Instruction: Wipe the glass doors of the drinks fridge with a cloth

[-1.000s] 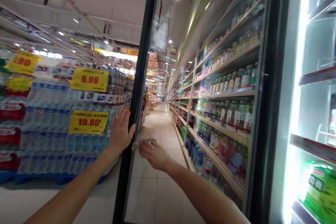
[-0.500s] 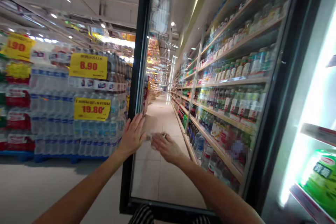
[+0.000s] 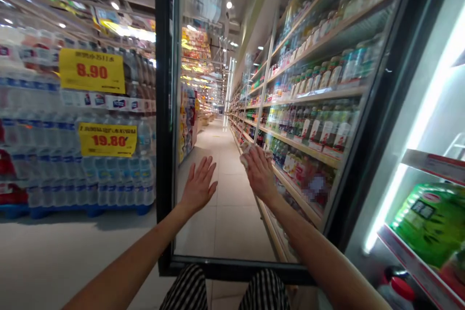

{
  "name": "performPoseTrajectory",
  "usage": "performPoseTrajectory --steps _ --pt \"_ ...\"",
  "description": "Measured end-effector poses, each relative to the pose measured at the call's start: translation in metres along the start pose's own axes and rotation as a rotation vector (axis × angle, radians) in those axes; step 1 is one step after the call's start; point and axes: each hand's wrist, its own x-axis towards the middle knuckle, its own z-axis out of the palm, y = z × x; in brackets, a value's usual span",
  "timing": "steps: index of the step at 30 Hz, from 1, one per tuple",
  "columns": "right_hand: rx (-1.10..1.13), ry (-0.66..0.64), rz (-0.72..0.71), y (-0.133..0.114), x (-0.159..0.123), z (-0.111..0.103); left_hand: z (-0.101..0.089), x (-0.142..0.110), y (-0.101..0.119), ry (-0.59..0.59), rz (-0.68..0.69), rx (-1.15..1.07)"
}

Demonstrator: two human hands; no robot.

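Pressed over a crumpled cloth (image 3: 247, 151), my right hand (image 3: 260, 174) lies against the glass door (image 3: 227, 193). Left of the cloth, my left hand (image 3: 199, 186) spreads its fingers, holding nothing.

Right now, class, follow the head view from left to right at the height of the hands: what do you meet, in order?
Stacked clear bottles, the glass door's dark left frame, the left hand, the right hand over a crumpled cloth, the door's dark right frame, a green package.
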Motion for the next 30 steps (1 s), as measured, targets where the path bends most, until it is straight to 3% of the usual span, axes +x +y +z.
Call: performPoseTrajectory --steps 2,5,6,10,12,17,23,25,28,30 --pt "0.003 -0.011 -0.035 0.001 -0.007 0.000 0.004 0.001 0.009 -0.010 0.002 -0.012" --pt "0.050 -0.116 -0.225 0.002 -0.024 0.001 0.010 0.001 0.019 -0.019 -0.010 -0.027" --pt "0.053 -0.118 -0.218 0.004 -0.026 0.000 0.012 0.001 0.020 -0.017 -0.018 -0.028" --pt "0.008 0.059 0.116 0.016 -0.017 -0.006 0.017 -0.001 0.023 -0.002 -0.047 -0.018" --pt "0.007 0.077 0.167 0.014 -0.020 -0.006 0.018 -0.001 0.024 0.004 -0.059 -0.018" --pt "0.063 -0.153 -0.160 -0.002 -0.054 -0.001 0.018 -0.002 0.029 0.009 -0.077 -0.035" --pt "-0.001 0.090 0.226 0.015 -0.035 -0.005 0.022 -0.004 0.035 0.030 -0.113 -0.044" --pt "0.015 0.043 0.170 0.006 -0.042 -0.004 0.023 -0.005 0.038 0.024 -0.128 -0.057" --pt "0.063 -0.103 -0.043 -0.009 -0.066 0.000 0.023 -0.005 0.041 0.010 -0.156 -0.089" --pt "0.075 -0.086 -0.024 -0.002 -0.078 -0.001 0.024 -0.006 0.042 0.016 -0.169 -0.100"
